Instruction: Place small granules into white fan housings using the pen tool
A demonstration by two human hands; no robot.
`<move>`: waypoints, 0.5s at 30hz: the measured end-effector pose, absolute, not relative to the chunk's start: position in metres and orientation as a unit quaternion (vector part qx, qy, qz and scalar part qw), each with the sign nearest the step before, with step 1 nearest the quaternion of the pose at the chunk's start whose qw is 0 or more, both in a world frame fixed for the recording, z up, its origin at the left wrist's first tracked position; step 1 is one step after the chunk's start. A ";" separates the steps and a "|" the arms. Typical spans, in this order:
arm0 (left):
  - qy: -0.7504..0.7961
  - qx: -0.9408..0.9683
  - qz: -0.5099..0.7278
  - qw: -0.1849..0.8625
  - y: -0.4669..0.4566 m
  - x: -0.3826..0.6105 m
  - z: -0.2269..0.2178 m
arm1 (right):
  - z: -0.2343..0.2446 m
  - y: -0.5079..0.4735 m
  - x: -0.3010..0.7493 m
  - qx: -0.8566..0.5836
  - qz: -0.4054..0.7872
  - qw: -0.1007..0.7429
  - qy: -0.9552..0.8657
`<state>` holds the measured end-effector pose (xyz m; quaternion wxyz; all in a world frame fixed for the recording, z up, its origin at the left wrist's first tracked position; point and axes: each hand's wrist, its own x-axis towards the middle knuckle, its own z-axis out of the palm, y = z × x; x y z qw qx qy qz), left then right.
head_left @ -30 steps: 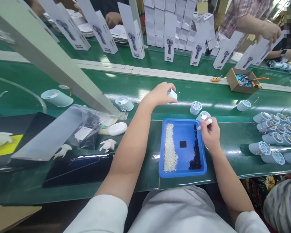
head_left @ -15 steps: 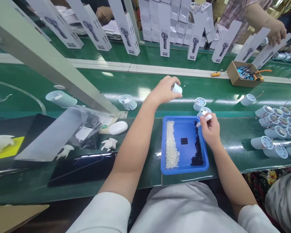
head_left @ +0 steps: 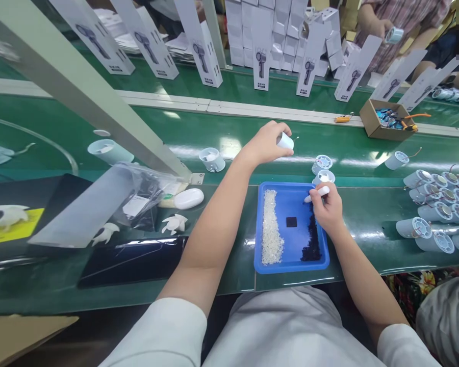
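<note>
My left hand (head_left: 272, 142) is closed around a light-blue cylindrical housing (head_left: 286, 141) above the green belt; a short wire end shows beyond it. My right hand (head_left: 330, 210) grips a white pen-shaped tool (head_left: 320, 192), its tip pointing left over the upper right of a blue tray (head_left: 257, 224). A strip of small clear-white pieces (head_left: 270, 229) lies along the tray's left side, and small black pieces (head_left: 311, 239) lie along its right. Between them sits a black square (head_left: 291, 222). Two more housings, one of them a round-ended housing (head_left: 323, 163), stand just behind the tray.
Several housings (head_left: 439, 210) crowd the bench at right. On the belt are a housing (head_left: 212, 160) and another housing (head_left: 397, 160). A slanted metal post (head_left: 110, 112), plastic bag (head_left: 95, 209) and white computer mouse (head_left: 188, 199) are left. A carton (head_left: 386, 132) and printed boxes (head_left: 260, 66) stand farther back; co-workers sit opposite.
Housings on the belt have shifted right, and my left hand has moved slightly right with its housing. My right hand's tool tip has moved left. A co-worker opposite now holds up a cylindrical part.
</note>
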<state>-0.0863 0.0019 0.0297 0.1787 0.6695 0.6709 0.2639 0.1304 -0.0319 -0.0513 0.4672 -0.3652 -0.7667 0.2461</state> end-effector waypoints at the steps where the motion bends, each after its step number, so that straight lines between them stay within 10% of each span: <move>1: 0.671 0.668 0.266 0.180 0.002 -0.086 0.030 | -0.051 -0.033 0.130 -0.367 0.246 0.471 -0.764; 15: 0.676 0.656 0.278 0.188 0.002 -0.089 0.029 | -0.045 -0.048 0.130 -0.263 0.242 0.425 -0.831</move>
